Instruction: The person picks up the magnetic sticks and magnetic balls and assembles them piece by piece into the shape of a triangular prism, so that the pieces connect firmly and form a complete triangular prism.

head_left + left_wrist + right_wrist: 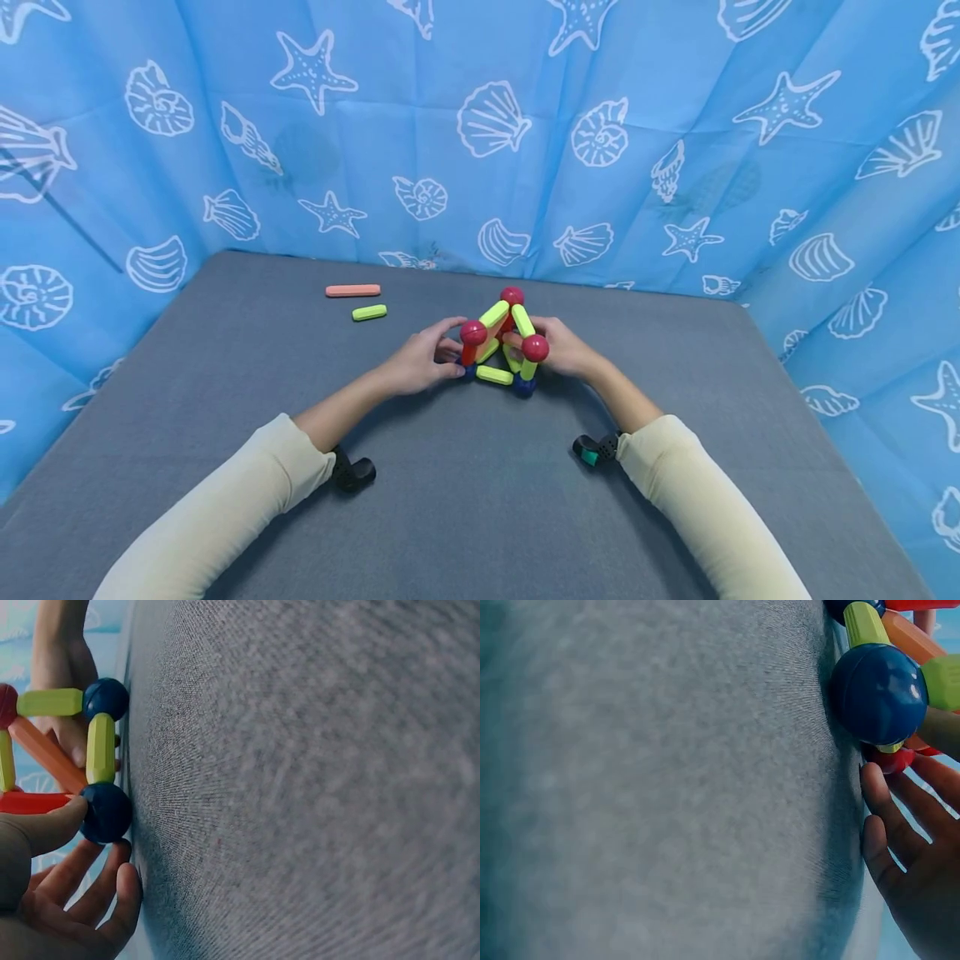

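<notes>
A toy frame of rods and balls stands on the table, with red balls on top and blue balls at the front bottom corners. Yellow-green, red and orange rods join them. My left hand grips the left corner; in the left wrist view its thumb presses the lower blue ball and the end of a red rod. Around the right side, my right hand holds the frame, thumb reaching inside. The right wrist view shows its other fingers beside a low red ball.
An orange rod and a short yellow-green rod lie loose at the back left of the grey table. A blue curtain with shells and starfish hangs behind and along the sides. Black wrist devices sit under both sleeves.
</notes>
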The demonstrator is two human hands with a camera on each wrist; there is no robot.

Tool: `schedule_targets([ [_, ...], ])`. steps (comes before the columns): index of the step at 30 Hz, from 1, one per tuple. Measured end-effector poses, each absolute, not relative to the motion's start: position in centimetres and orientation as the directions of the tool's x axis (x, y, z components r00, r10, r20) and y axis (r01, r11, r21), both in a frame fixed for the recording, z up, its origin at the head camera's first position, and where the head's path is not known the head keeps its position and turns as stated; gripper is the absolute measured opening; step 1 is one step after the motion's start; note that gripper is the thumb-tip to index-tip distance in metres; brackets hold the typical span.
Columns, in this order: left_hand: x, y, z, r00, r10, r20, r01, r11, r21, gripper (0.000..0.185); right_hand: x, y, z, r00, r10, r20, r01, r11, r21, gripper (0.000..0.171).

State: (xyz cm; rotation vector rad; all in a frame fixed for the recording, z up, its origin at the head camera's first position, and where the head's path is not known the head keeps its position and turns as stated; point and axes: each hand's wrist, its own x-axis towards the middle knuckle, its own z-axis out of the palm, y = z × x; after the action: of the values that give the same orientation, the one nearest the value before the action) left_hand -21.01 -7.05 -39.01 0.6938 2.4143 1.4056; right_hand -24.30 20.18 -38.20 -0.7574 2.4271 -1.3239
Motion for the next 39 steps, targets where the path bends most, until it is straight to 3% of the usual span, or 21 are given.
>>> schedule_targets([
  [6,-21.0,-7.0,-39.0,-0.850,0.526,0.034,0.302,0.433,0.849,0.072,-24.4,19.9,-38.2,-0.828,-0.559,-0.045,-0.266,0.463,-0.846,0.032],
  [13,-22.1,-9.1,-38.6,-0.861,0.508,0.042,0.296,0.430,0.853,0.067,-24.2,19.9,-38.3,-0.830,-0.558,-0.020,-0.289,0.459,-0.840,0.026],
  [19,-24.4,-13.5,-38.2,-0.947,0.270,0.174,0.290,0.487,0.824,0.051,-24.1,19.9,-38.2,-0.827,-0.561,-0.036,-0.266,0.447,-0.854,0.026],
  [22,-25.4,-15.7,-38.4,-0.980,0.064,0.187,0.195,0.485,0.853,0.047,-24.1,20.0,-38.3,-0.826,-0.562,-0.041,-0.257,0.441,-0.860,0.026],
  [26,-26.4,-17.8,-38.9,-0.982,-0.153,0.113,0.036,0.432,0.901,0.050,-24.1,20.1,-38.3,-0.827,-0.560,-0.040,-0.252,0.434,-0.865,0.024],
  [30,-27.2,-19.2,-39.2,-0.977,-0.206,0.061,-0.043,0.466,0.884,0.055,-24.1,20.1,-38.2,-0.824,-0.565,-0.049,-0.249,0.438,-0.864,0.025],
  [39,-28.0,-20.8,-39.7,-0.979,-0.202,0.038,-0.086,0.568,0.819,0.052,-24.0,20.3,-38.3,-0.826,-0.557,-0.082,-0.221,0.455,-0.863,0.030],
])
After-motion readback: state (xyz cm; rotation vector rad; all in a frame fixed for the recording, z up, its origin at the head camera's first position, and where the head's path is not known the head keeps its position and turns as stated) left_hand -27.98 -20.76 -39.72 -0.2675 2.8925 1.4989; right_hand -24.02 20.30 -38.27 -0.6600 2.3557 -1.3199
